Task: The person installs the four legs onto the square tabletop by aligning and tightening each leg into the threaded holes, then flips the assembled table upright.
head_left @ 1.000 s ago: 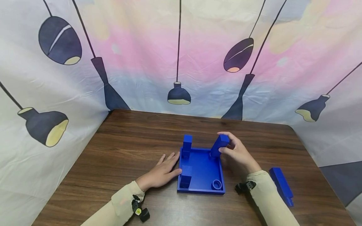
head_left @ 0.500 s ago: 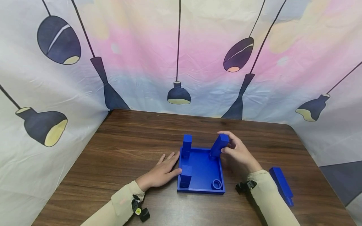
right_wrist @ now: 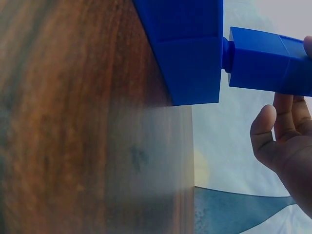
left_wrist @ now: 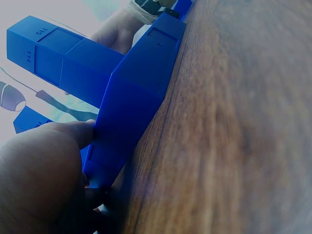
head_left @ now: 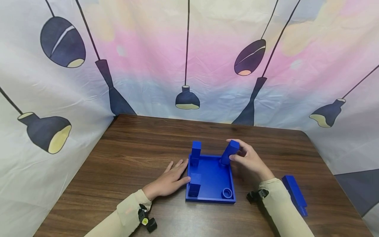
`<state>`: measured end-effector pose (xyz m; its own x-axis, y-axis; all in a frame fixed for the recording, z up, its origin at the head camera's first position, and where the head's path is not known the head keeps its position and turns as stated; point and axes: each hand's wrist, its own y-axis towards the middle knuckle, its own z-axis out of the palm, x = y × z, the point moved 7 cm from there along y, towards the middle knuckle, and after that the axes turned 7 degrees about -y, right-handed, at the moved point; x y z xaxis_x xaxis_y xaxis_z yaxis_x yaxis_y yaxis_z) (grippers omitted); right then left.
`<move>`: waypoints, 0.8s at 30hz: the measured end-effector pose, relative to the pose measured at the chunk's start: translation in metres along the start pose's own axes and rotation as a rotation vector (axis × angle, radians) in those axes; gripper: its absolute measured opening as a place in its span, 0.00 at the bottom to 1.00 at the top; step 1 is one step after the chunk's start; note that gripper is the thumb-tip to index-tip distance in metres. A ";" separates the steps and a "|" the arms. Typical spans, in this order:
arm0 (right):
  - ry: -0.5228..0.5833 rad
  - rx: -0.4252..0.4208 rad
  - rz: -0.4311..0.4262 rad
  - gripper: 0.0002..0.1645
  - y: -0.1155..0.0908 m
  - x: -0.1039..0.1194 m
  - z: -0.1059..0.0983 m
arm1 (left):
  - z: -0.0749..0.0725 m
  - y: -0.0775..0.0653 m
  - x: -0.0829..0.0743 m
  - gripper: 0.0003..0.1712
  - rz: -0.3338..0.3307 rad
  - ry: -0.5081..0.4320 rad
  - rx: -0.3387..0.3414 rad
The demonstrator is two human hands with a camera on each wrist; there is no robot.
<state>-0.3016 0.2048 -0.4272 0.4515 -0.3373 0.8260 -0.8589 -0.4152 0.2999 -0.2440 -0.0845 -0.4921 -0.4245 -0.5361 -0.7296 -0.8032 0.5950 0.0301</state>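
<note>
A shallow blue square tray (head_left: pixel 211 177) lies on the table. Against its left wall my left hand (head_left: pixel 168 181) rests with extended fingers; the left wrist view shows its thumb touching the blue wall. At the back right corner, my right hand (head_left: pixel 251 161) holds a blue square post (head_left: pixel 230 152) between thumb and fingers. That post leans to the right, and the right wrist view shows a narrow round neck (right_wrist: pixel 227 54) between it and the tray. Two more blue posts stand at the left corners, one at the back (head_left: pixel 196 150) and one at the front (head_left: pixel 194 186).
A round blue socket (head_left: pixel 227 193) sits in the tray's front right corner. Beside my right sleeve, another blue post (head_left: pixel 294 192) with a narrower end lies on the brown wooden table (head_left: pixel 142 138). A cloth printed with lamps (head_left: pixel 154 65) hangs behind the table.
The held post has turned slightly in my right hand, and the right thumb has shifted along it. My left hand and the tray stay where they were.
</note>
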 end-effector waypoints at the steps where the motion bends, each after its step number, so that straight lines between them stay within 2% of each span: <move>1: -0.001 0.002 0.007 0.33 0.000 0.000 0.000 | 0.000 0.000 0.000 0.44 0.000 0.001 0.001; 7: -0.009 0.013 0.039 0.34 0.000 -0.001 0.000 | -0.001 0.000 -0.001 0.44 0.002 0.004 0.004; 12: 0.000 0.025 0.020 0.37 0.000 -0.001 -0.001 | -0.001 0.001 -0.002 0.44 0.002 0.006 0.004; 20: 0.128 0.078 -0.022 0.42 0.000 0.002 0.002 | 0.000 0.000 0.001 0.44 -0.002 0.005 0.001; 24: 0.144 0.085 -0.025 0.41 0.000 0.002 0.003 | 0.000 0.000 0.002 0.44 -0.003 0.002 -0.001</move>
<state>-0.2997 0.2017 -0.4268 0.4283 -0.2042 0.8803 -0.8215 -0.4938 0.2851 -0.2445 -0.0852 -0.4936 -0.4233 -0.5388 -0.7284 -0.8047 0.5930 0.0289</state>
